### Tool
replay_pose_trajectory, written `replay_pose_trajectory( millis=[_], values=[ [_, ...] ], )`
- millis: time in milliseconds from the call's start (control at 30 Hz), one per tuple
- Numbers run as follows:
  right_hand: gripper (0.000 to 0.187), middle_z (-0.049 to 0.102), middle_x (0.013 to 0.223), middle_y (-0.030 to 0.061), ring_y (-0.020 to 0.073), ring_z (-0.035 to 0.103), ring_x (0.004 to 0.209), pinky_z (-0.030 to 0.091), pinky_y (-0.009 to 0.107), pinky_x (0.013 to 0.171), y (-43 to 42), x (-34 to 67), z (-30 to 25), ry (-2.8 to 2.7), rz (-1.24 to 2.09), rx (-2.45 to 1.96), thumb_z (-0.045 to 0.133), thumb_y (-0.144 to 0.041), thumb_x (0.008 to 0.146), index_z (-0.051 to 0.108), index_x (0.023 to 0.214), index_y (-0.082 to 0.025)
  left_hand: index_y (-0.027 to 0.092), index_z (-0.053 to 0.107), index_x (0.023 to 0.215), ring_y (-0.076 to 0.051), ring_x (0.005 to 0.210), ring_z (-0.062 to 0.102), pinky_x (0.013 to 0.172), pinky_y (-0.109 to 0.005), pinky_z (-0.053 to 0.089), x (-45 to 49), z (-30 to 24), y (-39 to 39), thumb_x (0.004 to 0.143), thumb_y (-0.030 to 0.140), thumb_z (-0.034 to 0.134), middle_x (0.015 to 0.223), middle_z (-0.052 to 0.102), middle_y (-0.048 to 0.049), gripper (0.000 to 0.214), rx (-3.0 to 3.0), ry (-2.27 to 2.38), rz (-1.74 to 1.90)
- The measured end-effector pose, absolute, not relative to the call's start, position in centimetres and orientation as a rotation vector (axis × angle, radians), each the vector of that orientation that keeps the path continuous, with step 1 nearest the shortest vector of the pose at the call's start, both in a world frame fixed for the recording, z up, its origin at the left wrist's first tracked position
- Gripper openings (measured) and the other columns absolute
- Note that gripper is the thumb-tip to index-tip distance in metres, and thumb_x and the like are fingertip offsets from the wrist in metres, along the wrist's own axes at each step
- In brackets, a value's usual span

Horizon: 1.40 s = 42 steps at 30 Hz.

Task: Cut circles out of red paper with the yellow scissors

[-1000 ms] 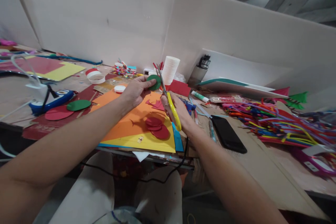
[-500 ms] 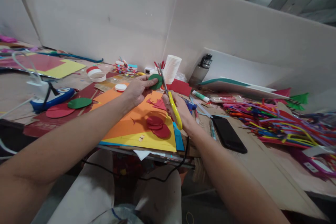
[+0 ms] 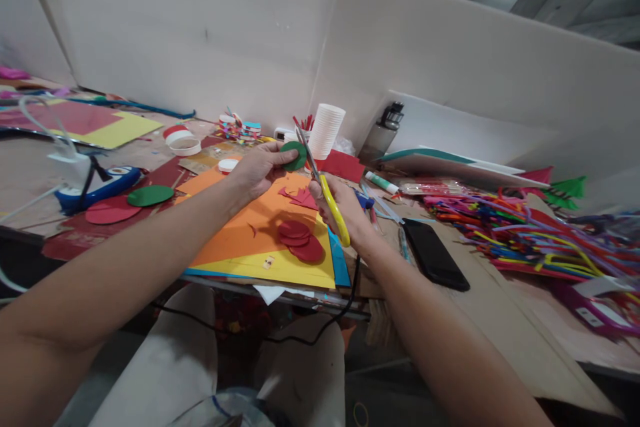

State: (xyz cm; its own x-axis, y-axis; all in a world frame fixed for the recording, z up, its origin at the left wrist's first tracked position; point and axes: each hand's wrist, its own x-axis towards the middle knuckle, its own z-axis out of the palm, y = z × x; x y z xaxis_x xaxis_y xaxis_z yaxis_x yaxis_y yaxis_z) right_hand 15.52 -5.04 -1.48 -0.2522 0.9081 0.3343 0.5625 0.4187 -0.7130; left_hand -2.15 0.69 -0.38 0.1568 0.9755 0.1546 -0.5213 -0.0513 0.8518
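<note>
Between the thumb and fingers of my left hand is a green paper circle, held up over the orange sheet. My right hand grips yellow-handled scissors, whose blades point up and away along the circle's right edge. Whether the blades touch the paper I cannot tell. Below the hands, several red paper circles lie overlapped on the orange and yellow sheets, with red scraps just beyond them. Another green circle and a larger red circle rest farther left.
A stack of white paper cups stands at the back beside a dark bottle. To the right lie a black phone, a glue stick and a heap of colourful pipe cleaners. A blue power strip sits left.
The scissors have tilted slightly and their blades look closer together. Both hands stay in nearly the same place, with the green circle still in the left one.
</note>
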Motion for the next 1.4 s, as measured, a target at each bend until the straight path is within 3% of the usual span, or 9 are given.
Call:
replay_pose_trajectory(
  millis=[300, 1100, 1400],
  values=[
    [0.037, 0.053, 0.073, -0.0004, 0.0116, 0.046, 0.062, 0.038, 0.024, 0.059, -5.3, 15.7, -1.1, -1.979, 0.547, -1.227, 0.049, -0.057, 0.088, 0.050, 0.083, -0.020, 0.013, 0.069, 0.069, -0.009, 0.061, 0.058, 0.058, -0.021, 0.042, -2.6, -0.9, 0.9, 0.063, 0.013, 0.079, 0.069, 0.068, -0.0030, 0.012, 1.058, 0.647, 1.313],
    [0.044, 0.058, 0.073, 0.0010, 0.0118, 0.049, 0.068, 0.037, 0.022, 0.063, -5.4, 16.3, -0.5, -2.136, 0.506, -1.221, 0.049, -0.057, 0.089, 0.060, 0.079, -0.016, 0.009, 0.070, 0.070, -0.012, 0.060, 0.059, 0.057, -0.023, 0.045, -4.5, 0.2, 1.5, 0.058, 0.011, 0.081, 0.068, 0.067, -0.0059, 0.017, 1.176, 0.759, 1.092],
    [0.044, 0.072, 0.088, 0.0063, 0.0175, 0.063, 0.079, 0.044, 0.025, 0.070, -3.8, 17.6, -1.5, -2.067, 0.316, -1.546, 0.054, -0.056, 0.086, 0.070, 0.094, -0.016, 0.012, 0.069, 0.062, -0.012, 0.058, 0.055, 0.051, -0.021, 0.035, -5.2, -0.4, 2.0, 0.057, 0.014, 0.080, 0.064, 0.065, -0.0055, 0.012, 1.454, 0.894, 0.837]
  ],
)
